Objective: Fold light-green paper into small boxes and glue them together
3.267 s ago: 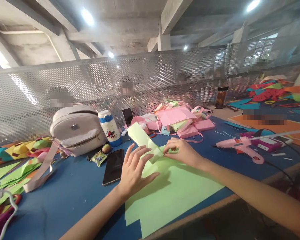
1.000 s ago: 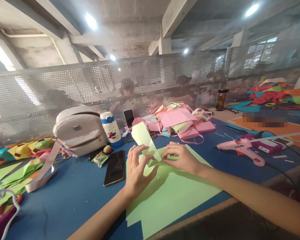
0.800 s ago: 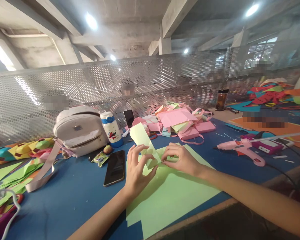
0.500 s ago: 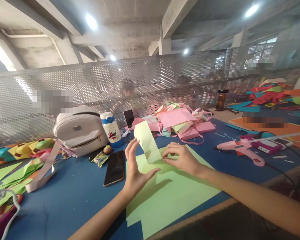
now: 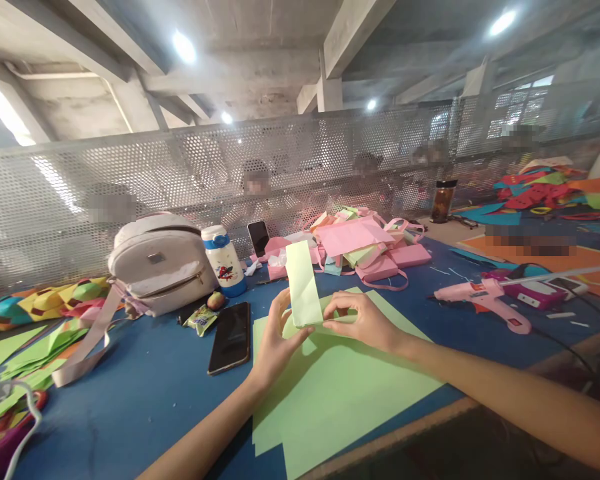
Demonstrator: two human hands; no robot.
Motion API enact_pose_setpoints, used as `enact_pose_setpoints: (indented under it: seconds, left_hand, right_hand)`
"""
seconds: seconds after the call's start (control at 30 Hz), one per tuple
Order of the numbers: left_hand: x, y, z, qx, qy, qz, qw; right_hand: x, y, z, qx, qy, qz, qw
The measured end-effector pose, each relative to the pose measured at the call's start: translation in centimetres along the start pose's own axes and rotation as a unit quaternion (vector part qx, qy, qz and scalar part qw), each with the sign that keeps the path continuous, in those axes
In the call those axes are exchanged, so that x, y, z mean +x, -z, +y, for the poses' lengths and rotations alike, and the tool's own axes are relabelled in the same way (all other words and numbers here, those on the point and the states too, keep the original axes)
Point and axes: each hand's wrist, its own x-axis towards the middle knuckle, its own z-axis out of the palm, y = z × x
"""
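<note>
A narrow strip of pale green paper (image 5: 304, 283) stands upright between my hands, its lower end folded. My left hand (image 5: 279, 340) is closed on the strip's bottom left, thumb in front and fingers partly hidden behind the paper. At the lower right corner, my right hand (image 5: 357, 320) pinches the strip between thumb and fingertips. Beneath both hands lie larger light green sheets (image 5: 350, 393), overlapping on the blue table. A black phone (image 5: 229, 337) lies just left of the sheets.
A pink glue gun (image 5: 485, 297) lies to the right with its cord. Behind my hands is a pile of pink paper pieces (image 5: 355, 237). A white backpack (image 5: 163, 263) and a bottle (image 5: 223, 261) stand at the back left, before a perforated metal screen (image 5: 300, 153).
My left hand has closed from open fingers onto the strip's lower end. The strip has swung from a leftward lean to nearly upright; my right hand still pinches its corner.
</note>
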Motion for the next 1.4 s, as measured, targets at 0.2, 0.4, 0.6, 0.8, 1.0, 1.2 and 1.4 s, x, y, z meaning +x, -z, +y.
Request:
enact_pose_setpoints:
  seconds: [0.2, 0.4, 0.6, 0.8, 1.0, 1.2, 1.4]
  left_hand:
    - [0.2, 0.2, -0.2, -0.007, -0.002, 0.002, 1.000]
    - [0.2, 0.2, -0.1, -0.006, 0.005, -0.003, 1.000]
    - [0.1, 0.2, 0.6, -0.017, 0.002, -0.013, 1.000]
    - [0.1, 0.1, 1.3, -0.016, -0.005, -0.037, 0.999]
    - [0.0, -0.1, 1.3, -0.025, -0.048, -0.055, 0.997]
    - [-0.1, 0.1, 1.0, -0.004, -0.057, -0.067, 0.996]
    - [-0.1, 0.1, 1.1, 0.012, -0.052, -0.070, 0.996]
  right_hand:
    - [-0.1, -0.1, 0.2, 0.009, -0.004, -0.022, 1.000]
    - [-0.2, 0.4, -0.1, 0.056, -0.020, -0.082, 0.995]
    - [0.0, 1.0, -0.4, 0.141, -0.055, -0.133, 0.980]
    - [0.2, 1.1, -0.2, 0.179, -0.077, -0.161, 0.968]
    - [0.0, 0.8, -0.4, 0.202, -0.151, -0.145, 0.957]
    - [-0.3, 0.3, -0.6, 0.254, -0.203, -0.109, 0.939]
    - [-0.7, 0.0, -0.4, 0.260, -0.230, -0.093, 0.933]
